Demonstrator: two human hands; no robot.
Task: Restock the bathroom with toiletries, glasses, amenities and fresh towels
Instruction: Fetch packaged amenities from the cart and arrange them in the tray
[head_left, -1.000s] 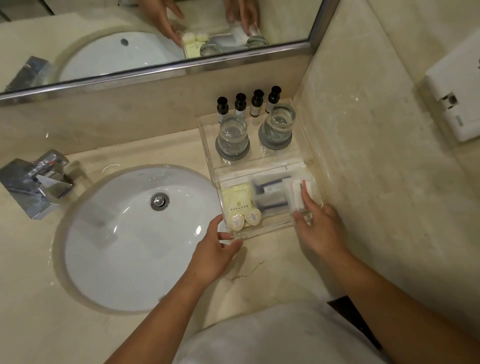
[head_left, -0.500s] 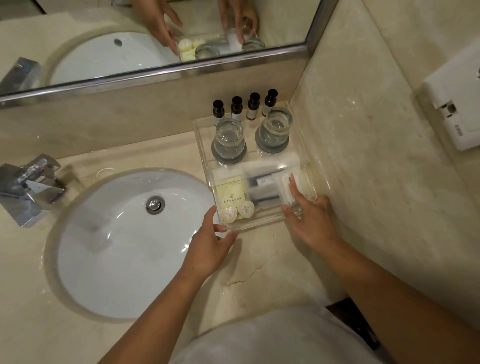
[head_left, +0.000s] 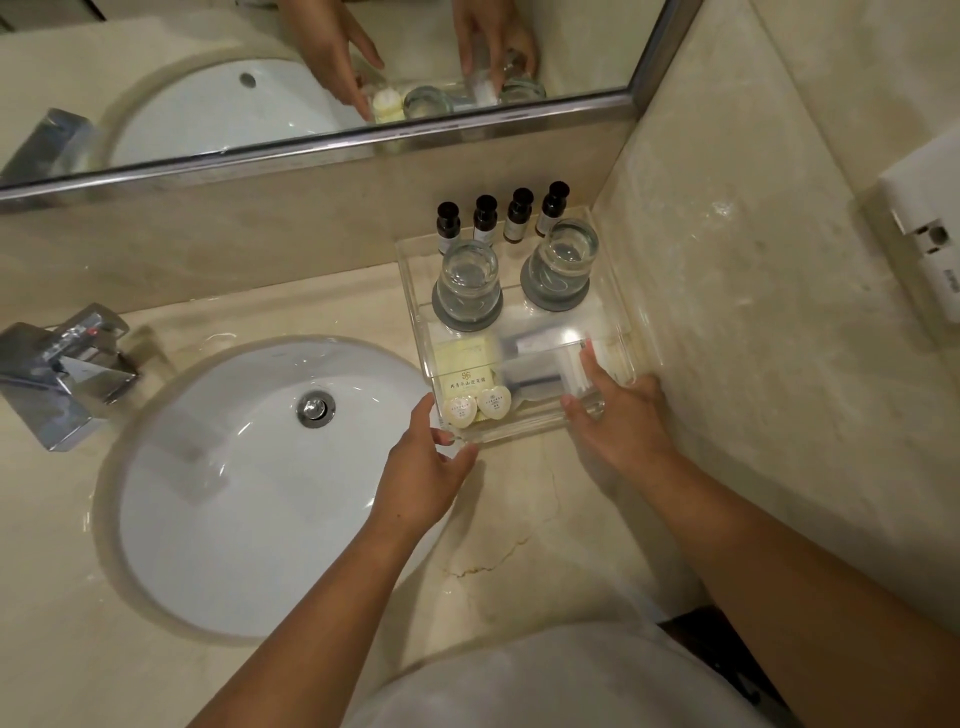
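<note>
Now left hand (head_left: 421, 467) is pinching the near-left corner of the tray (head_left: 417, 332); right hand (head_left: 618, 421), fingers straight, is resting on the white packet (head_left: 571, 371) at its right end.

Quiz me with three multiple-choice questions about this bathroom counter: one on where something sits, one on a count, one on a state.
1. Where does the clear tray stand?
A on the counter, right of the sink; B inside the sink; C on the tap.
2. How many dark-capped bottles stand at its far end?
A two; B four; C six.
3. How are the glasses?
A stacked; B lying down; C each standing on a grey coaster.
Answers: A, it sits between sink and side wall; B, four stand in a row; C, one coaster shows under each.
</note>
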